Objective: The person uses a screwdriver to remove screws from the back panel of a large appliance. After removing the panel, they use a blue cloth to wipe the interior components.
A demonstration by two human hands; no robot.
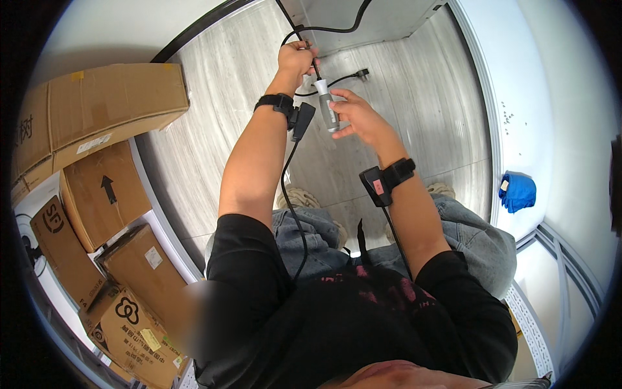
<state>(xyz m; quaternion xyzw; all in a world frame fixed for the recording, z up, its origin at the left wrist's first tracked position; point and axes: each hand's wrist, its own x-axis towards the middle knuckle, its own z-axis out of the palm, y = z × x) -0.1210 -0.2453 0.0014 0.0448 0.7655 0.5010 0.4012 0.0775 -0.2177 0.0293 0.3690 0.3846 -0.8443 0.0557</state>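
A screwdriver [328,110] with a grey and white handle and a dark shaft slants upward in front of me. My right hand [360,118] has its fingertips and thumb on the handle from the right side. My left hand [297,60] is closed around the upper shaft; its fingers partly hide the tip. Just beyond that hand, the tip meets the dark edge near a white panel or cabinet [382,29], though the exact contact point is too small to make out. A black cable [337,30] curves past the left hand.
A black plug [363,74] lies on the grey wood-look floor [421,110], its cord running behind the screwdriver. Cardboard boxes [107,97] are stacked at left. A blue cloth-like bundle [518,192] sits by the right wall. Black devices with cords are strapped to both wrists.
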